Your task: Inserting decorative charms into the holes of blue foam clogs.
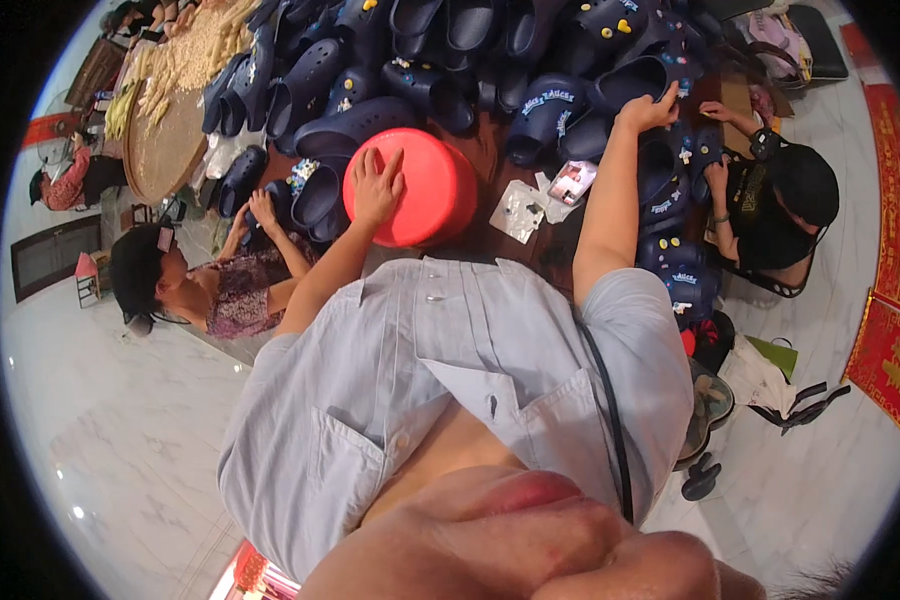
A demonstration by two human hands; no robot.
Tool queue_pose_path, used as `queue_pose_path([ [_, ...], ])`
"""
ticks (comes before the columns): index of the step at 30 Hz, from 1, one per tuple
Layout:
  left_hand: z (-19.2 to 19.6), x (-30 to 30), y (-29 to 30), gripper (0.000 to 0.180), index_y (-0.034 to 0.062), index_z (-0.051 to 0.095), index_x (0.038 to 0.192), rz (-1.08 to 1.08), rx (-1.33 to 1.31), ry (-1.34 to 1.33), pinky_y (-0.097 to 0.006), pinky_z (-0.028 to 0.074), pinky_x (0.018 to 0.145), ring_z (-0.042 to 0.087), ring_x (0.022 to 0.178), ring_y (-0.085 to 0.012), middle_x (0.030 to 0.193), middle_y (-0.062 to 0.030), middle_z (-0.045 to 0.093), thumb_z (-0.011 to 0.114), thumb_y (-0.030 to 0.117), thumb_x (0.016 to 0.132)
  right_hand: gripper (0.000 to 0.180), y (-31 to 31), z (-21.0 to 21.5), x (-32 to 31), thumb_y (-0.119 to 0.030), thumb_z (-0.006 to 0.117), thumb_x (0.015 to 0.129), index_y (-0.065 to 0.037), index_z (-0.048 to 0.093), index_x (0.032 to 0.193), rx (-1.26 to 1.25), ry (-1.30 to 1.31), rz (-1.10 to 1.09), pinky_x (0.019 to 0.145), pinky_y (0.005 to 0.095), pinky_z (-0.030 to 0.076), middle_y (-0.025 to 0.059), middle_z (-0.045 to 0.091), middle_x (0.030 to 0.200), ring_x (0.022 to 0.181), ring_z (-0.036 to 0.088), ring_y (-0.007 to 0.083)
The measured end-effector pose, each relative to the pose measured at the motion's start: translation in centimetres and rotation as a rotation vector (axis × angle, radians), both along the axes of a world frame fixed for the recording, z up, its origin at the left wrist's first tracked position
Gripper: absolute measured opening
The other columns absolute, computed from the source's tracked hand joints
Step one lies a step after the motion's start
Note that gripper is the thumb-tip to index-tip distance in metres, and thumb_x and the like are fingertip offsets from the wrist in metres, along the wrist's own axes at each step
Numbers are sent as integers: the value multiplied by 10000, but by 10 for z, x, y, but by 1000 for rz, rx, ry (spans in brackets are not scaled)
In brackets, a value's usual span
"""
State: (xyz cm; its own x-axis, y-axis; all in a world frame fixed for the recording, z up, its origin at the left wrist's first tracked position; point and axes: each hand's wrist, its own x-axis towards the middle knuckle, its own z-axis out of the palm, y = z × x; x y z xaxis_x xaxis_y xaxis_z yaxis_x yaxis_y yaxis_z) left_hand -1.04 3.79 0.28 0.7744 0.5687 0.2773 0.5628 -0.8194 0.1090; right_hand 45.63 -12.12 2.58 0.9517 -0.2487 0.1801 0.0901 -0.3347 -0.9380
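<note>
My left hand (378,190) lies with fingers spread on the flat face of a round red plastic tub or stool (425,205); which it is I cannot tell. My right hand (650,110) reaches forward among navy clogs, index finger stretched out and touching or close to the edge of a navy clog (630,82). Its other fingers are partly hidden, and I see nothing held in it. Another navy clog (542,115) with blue-and-white letter charms sits left of my right forearm. Between my arms lie a clear plastic bag (518,212) with small pieces and a small pink-and-white packet (573,183).
Many navy clogs cover the table (485,160). At the left, a co-worker (215,280) handles clogs; another co-worker (780,200) sits at the right. A round woven tray (160,160) with pale food stands far left. Bags (760,370) lie on the floor at right.
</note>
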Motion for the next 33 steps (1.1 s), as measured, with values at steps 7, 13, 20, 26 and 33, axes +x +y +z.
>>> queue_pose_path([
  [7, -6, -3, 3, 483, 268, 523, 1391, 8, 15, -34, -516, 321, 1057, 389, 1291, -392, 1378, -216, 430, 573, 334, 915, 706, 3, 30, -144, 117, 443, 685, -63, 541, 1360, 66, -411, 648, 1182, 463, 198, 159, 482, 1395, 1366, 345, 354],
  [13, -16, -1, 12, 461, 214, 546, 1375, -40, 70, -90, -480, 343, 1051, 434, 1257, -371, 1328, -211, 476, 566, 317, 926, 752, 26, 2, -283, 164, 449, 697, -183, 586, 1349, 177, -67, 1091, 1154, 398, 272, 206, 403, 1416, 1359, 374, 359],
  [20, -20, -2, 21, 403, 39, 573, 1319, 130, -356, -471, -419, 385, 1059, 517, 1210, -355, 1313, -208, 544, 489, 281, 1008, 561, 20, -17, -333, -30, 574, 849, -168, 523, 1391, -119, -94, 1195, 1117, 398, 308, 196, 359, 1423, 1313, 398, 343],
  [26, -18, -4, 21, 390, 34, 596, 1291, 138, -378, -538, -414, 394, 1055, 524, 1210, -346, 1281, -191, 581, 499, 280, 1004, 484, 18, -30, -301, -253, 627, 931, -42, 500, 1348, 74, -128, 1040, 1049, 419, 341, 179, 485, 1269, 1219, 440, 336],
  [33, -10, -2, 26, 383, 44, 603, 1292, 172, -441, -520, -393, 409, 1047, 542, 1204, -332, 1288, -182, 590, 508, 268, 996, 380, 21, -91, -200, -269, 626, 926, -294, 592, 1304, 794, 1029, 563, 921, 410, 428, 3, 364, 1490, 1241, 394, 251],
])
